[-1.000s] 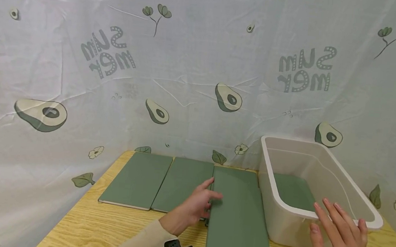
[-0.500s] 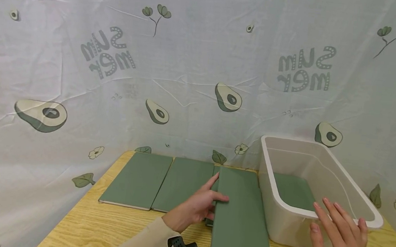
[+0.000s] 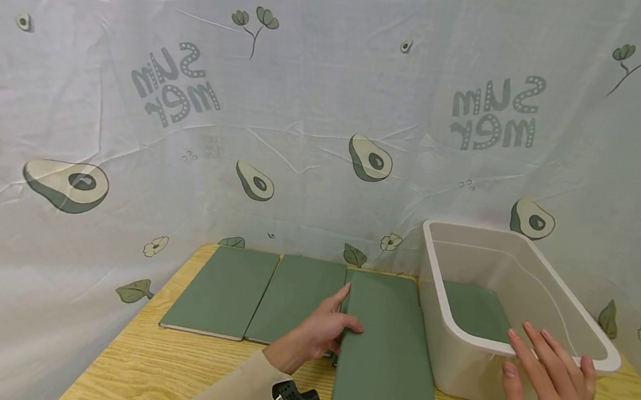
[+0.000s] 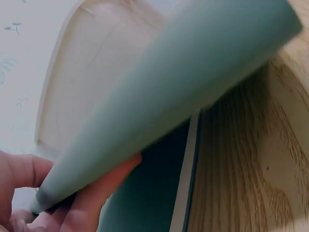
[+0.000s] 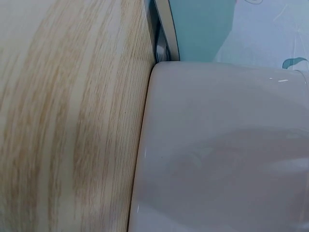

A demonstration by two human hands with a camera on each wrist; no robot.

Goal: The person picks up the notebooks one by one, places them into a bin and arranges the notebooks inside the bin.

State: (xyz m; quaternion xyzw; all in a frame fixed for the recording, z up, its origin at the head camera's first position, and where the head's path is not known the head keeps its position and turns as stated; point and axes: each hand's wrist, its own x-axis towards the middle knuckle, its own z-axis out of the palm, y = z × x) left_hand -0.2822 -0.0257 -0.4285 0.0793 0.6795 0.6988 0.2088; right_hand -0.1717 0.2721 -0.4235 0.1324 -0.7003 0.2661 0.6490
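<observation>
My left hand (image 3: 317, 331) pinches the left edge of a plain green hardcover book (image 3: 389, 358), thumb on the cover and fingers underneath. In the left wrist view this book (image 4: 174, 77) is tilted above another green book (image 4: 149, 183) with pale page edges, which it mostly covers in the head view. My right hand (image 3: 555, 398), fingers extended, is at the near rim of a beige plastic bin (image 3: 472, 366); whether it touches the rim I cannot tell. A green book (image 3: 477, 310) lies on the bin's floor.
Two more green books, a left one (image 3: 221, 292) and a middle one (image 3: 297, 299), lie flat side by side on the wooden table (image 3: 140, 368). A white avocado-print curtain (image 3: 306, 97) hangs behind. The bin stands close against the right side of the books.
The left hand pulls the held book's left edge a little right, uncovering a strip of the book below, then partly back left. The right hand stays at the bin's rim.
</observation>
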